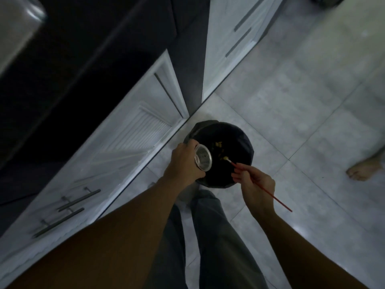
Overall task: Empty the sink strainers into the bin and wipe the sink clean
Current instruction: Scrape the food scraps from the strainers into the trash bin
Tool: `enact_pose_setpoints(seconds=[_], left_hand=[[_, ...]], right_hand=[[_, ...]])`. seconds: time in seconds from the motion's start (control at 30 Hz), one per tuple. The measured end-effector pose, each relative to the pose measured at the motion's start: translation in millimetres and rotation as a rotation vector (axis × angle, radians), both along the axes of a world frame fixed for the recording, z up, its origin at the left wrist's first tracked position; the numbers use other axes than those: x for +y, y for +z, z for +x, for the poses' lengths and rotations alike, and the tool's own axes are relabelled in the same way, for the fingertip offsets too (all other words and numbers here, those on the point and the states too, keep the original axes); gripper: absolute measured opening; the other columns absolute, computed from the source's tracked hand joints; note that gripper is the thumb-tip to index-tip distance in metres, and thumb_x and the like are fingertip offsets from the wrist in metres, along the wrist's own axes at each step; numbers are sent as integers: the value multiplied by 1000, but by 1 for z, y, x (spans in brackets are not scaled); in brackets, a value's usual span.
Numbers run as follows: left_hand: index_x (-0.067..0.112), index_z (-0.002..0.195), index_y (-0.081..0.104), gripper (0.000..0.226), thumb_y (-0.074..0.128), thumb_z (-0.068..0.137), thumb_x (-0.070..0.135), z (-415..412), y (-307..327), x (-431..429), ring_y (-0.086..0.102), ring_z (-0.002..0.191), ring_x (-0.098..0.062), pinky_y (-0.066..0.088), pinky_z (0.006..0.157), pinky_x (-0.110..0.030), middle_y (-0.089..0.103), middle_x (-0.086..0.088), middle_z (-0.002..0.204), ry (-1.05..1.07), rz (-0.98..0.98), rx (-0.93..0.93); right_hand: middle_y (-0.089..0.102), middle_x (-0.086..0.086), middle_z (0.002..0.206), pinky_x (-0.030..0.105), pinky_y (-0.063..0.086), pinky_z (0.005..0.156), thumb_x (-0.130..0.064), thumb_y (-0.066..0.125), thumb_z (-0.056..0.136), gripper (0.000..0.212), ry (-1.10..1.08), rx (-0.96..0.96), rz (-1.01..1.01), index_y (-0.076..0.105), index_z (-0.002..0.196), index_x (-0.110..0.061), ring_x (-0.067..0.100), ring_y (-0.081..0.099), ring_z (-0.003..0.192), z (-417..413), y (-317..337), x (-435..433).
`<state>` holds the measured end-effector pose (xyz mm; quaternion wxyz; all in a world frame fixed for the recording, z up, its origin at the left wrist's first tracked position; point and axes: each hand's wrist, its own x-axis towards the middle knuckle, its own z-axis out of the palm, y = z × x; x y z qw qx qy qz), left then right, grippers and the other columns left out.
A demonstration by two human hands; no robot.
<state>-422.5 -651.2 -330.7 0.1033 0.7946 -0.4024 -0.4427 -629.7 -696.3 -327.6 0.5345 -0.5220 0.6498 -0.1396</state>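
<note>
Forearms reach out from the bottom of the view, yours, bare, with your grey trouser legs (218, 236) between them and pale floor tiles (291, 113) underneath. Your left hand (183, 163) is wrapped around a round metal sink strainer (203, 160), fingers closed on its outer side, and holds it tipped on edge so its perforated inner face turns toward the right, over the near-left rim of the bin (220, 153). Your right hand (255, 184) pinches a thin red stick (260, 185) between thumb and fingertips; the stick runs from below your wrist up and left, and its pale tip, with a yellowish bit of scrap on it, sits just beside the strainer, apart from it, above the bin's dark opening. The bin is round, lined with a black bag (235, 140), and stands on the tiles close against the foot of the white cabinets (129, 155). A few yellowish scraps (219, 145) lie inside on the bag toward the far side. Two bar handles (68, 209) show on the cabinet fronts at the lower left. Above them a dark counter (83, 59) runs along the left side, with a metal sink edge (18, 26) in its far-left corner, blurred. A bare foot (363, 170) of another person rests on the tiles at the right edge.
</note>
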Motion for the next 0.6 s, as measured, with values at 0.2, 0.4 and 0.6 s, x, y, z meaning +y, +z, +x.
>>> enact_pose_setpoints(seconds=[0.2, 0.4, 0.6], left_hand=[[36, 146, 29, 101, 88, 64, 36, 13, 84, -2, 44, 130, -27, 50, 100, -49, 46, -7, 138, 122, -101, 86], [42, 132, 37, 92, 85, 54, 39, 34, 196, 14, 51, 120, -19, 53, 94, -42, 50, 8, 125, 162, -264, 66], [38, 133, 46, 93, 88, 50, 35, 77, 298, 66, 60, 113, -7, 54, 97, -37, 61, 13, 122, 324, -499, 5]], right_hand=[[76, -11, 96, 41, 60, 87, -32, 57, 84, 23, 65, -40, -86, 75, 96, -38, 10, 73, 91, 18, 75, -18], [74, -9, 98, 40, 61, 85, -35, 48, 87, 32, 176, -64, -361, 74, 104, -28, 9, 70, 94, 50, 178, -26], [71, -4, 97, 37, 60, 79, -14, 41, 93, 34, 345, -233, -658, 72, 107, -15, 12, 70, 89, 103, 273, -11]])
